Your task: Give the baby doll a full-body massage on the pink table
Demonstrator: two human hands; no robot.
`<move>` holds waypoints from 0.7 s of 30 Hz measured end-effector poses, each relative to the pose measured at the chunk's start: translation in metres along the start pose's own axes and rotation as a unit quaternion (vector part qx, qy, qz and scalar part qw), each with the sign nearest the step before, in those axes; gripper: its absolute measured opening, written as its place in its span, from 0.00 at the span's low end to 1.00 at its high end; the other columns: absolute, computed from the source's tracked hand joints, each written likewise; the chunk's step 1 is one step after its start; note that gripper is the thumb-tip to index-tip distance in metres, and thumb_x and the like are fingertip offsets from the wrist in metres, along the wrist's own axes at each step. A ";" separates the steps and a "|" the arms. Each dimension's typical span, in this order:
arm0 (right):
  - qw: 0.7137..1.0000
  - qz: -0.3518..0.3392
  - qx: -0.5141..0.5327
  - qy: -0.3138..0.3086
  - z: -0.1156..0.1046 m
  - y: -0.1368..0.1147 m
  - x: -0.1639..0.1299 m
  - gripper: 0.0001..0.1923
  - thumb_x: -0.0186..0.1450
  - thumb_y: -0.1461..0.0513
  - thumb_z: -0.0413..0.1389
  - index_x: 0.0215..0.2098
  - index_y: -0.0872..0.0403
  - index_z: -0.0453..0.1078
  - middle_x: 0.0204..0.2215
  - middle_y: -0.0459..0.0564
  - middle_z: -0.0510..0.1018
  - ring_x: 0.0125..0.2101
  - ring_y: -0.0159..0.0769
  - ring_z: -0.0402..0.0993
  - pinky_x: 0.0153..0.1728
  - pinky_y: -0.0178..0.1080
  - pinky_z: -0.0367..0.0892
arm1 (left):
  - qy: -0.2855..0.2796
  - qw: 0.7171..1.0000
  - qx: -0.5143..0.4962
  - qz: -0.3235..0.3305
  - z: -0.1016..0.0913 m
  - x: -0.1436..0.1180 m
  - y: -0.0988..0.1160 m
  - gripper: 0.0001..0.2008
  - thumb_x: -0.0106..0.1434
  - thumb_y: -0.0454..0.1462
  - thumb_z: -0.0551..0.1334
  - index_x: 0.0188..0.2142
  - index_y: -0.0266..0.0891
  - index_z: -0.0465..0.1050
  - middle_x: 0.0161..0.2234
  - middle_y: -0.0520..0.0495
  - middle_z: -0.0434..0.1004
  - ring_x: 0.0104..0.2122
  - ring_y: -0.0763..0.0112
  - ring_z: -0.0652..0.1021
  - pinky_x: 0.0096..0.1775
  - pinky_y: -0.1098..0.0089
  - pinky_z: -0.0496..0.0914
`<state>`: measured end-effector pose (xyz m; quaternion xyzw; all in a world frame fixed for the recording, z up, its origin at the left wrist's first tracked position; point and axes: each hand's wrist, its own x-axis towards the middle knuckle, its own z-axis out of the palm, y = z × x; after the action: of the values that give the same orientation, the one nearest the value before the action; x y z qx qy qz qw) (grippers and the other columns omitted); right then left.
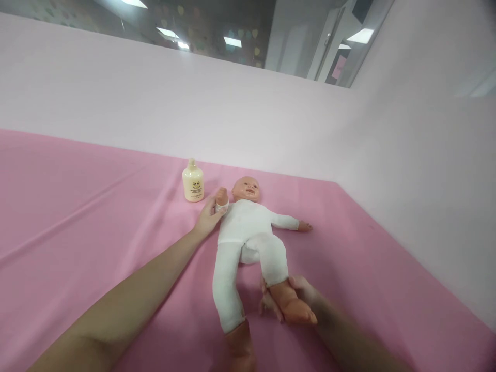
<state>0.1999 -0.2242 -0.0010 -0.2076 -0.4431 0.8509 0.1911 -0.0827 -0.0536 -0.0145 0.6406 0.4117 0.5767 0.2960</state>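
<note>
A baby doll (248,232) in a white one-piece suit lies on its back on a pink sheet (96,232), head toward the far wall. My left hand (209,217) reaches forward and grips the doll's raised arm at the wrist. My right hand (300,297) lies under the doll's bare foot and ankle and holds that leg. The doll's other leg stretches toward me, its foot at the frame's lower edge. The doll's other arm lies out flat to the right.
A cream-coloured bottle (192,181) stands upright on the sheet just left of the doll's head, close to my left hand. Pale pink walls (271,119) rise behind and to the right of the sheet.
</note>
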 end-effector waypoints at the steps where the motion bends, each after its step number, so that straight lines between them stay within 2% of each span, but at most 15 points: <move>1: 0.999 -0.032 0.004 0.029 0.003 -0.004 0.001 0.34 0.53 0.34 0.53 0.36 0.55 0.70 0.18 0.47 0.73 0.22 0.37 0.69 0.39 0.44 0.66 | -0.032 0.998 0.034 0.040 0.001 -0.002 0.006 0.20 0.63 0.45 0.62 0.53 0.43 0.69 0.51 0.43 0.74 0.50 0.59 0.74 0.54 0.56 0.68; 4: 0.984 -0.127 0.042 0.117 0.012 -0.014 0.006 0.26 0.62 0.42 0.51 0.36 0.56 0.72 0.15 0.43 0.67 0.19 0.32 0.60 0.35 0.41 0.62 | -0.147 0.965 0.145 0.163 0.003 -0.006 0.021 0.21 0.64 0.39 0.60 0.56 0.46 0.69 0.55 0.43 0.72 0.55 0.57 0.71 0.58 0.53 0.64; 6: 0.974 -0.150 0.070 0.156 0.016 -0.018 0.011 0.23 0.64 0.46 0.52 0.35 0.57 0.72 0.15 0.42 0.64 0.18 0.30 0.56 0.32 0.39 0.60 | -0.183 0.940 0.196 0.213 0.003 -0.008 0.026 0.23 0.64 0.36 0.58 0.58 0.48 0.69 0.56 0.44 0.71 0.57 0.56 0.70 0.59 0.51 0.63; 12: 0.972 -0.136 0.082 0.171 0.019 -0.018 0.014 0.20 0.63 0.46 0.54 0.28 0.54 0.70 0.15 0.43 0.64 0.19 0.31 0.57 0.32 0.40 0.61 | -0.187 0.922 0.240 0.241 0.003 -0.007 0.024 0.25 0.63 0.33 0.56 0.59 0.49 0.67 0.57 0.45 0.71 0.58 0.56 0.69 0.58 0.51 0.62; 21: 0.973 -0.140 0.081 0.165 0.014 -0.014 0.013 0.20 0.65 0.46 0.53 0.29 0.55 0.68 0.15 0.42 0.64 0.19 0.31 0.58 0.32 0.40 0.61 | -0.189 0.918 0.249 0.244 0.002 -0.007 0.026 0.25 0.63 0.34 0.56 0.60 0.49 0.67 0.57 0.44 0.70 0.58 0.56 0.69 0.58 0.52 0.62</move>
<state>0.1835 -0.2196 0.0155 -0.2653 -0.3595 0.8028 0.3949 -0.0757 -0.0726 0.0037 0.8710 0.3093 0.3784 0.0493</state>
